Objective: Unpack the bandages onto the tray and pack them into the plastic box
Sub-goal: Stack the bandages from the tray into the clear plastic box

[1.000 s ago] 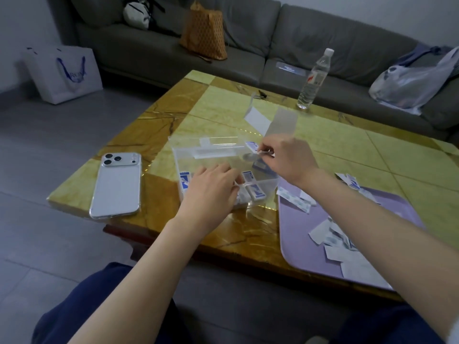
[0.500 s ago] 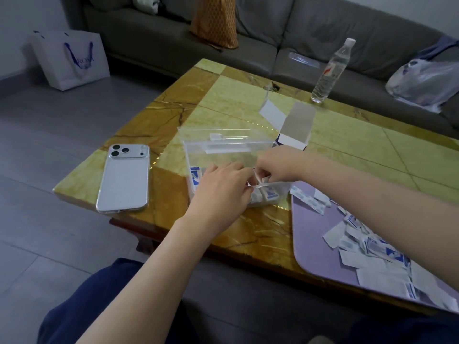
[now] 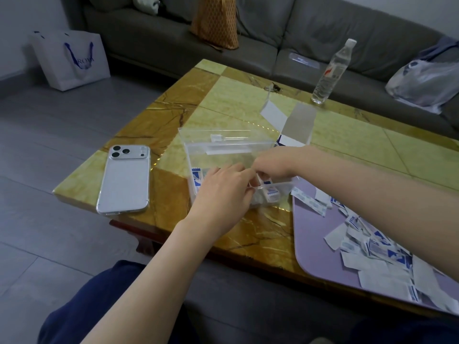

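Note:
A clear plastic box [image 3: 198,155] stands open on the marble table, its lid tipped back. Several blue-and-white bandages [image 3: 272,193] lie inside it. My left hand [image 3: 223,192] rests on the box's near edge, fingers curled over the rim. My right hand [image 3: 275,165] reaches down into the box with curled fingers; whether it pinches a bandage is hidden. A lilac tray [image 3: 313,234] at the right carries a pile of loose wrapped bandages [image 3: 372,249]. The opened cardboard bandage box [image 3: 298,125] stands behind the plastic box.
A silver phone [image 3: 125,180] lies left of the box near the table edge. A water bottle [image 3: 331,70] stands at the table's far side. Beyond is a grey sofa with an orange bag [image 3: 214,21] and a plastic bag [image 3: 422,80].
My right hand has dropped from above the box rim down into the box, beside my left hand. The camera has shifted, showing more of the tray's pile.

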The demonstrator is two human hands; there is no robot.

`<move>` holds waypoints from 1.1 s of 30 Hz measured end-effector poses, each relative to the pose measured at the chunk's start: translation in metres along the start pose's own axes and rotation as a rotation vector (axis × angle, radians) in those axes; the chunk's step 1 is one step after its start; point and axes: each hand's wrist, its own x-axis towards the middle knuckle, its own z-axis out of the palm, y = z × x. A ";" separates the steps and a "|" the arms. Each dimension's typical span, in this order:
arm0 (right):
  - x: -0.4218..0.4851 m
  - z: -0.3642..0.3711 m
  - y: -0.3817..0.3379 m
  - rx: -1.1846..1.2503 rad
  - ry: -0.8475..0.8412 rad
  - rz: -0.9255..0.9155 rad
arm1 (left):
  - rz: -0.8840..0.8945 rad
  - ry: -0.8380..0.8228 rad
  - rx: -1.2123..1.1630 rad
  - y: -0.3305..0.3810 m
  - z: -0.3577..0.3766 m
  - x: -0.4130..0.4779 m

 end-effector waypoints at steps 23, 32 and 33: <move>-0.075 0.071 0.017 0.517 1.081 0.215 | 0.006 0.044 0.066 0.019 0.013 0.004; -0.093 0.192 0.073 0.902 0.503 0.872 | 0.231 -0.128 0.037 0.067 0.057 0.009; -0.090 0.194 0.074 0.931 0.466 0.864 | 0.228 -0.165 0.052 0.067 0.062 0.010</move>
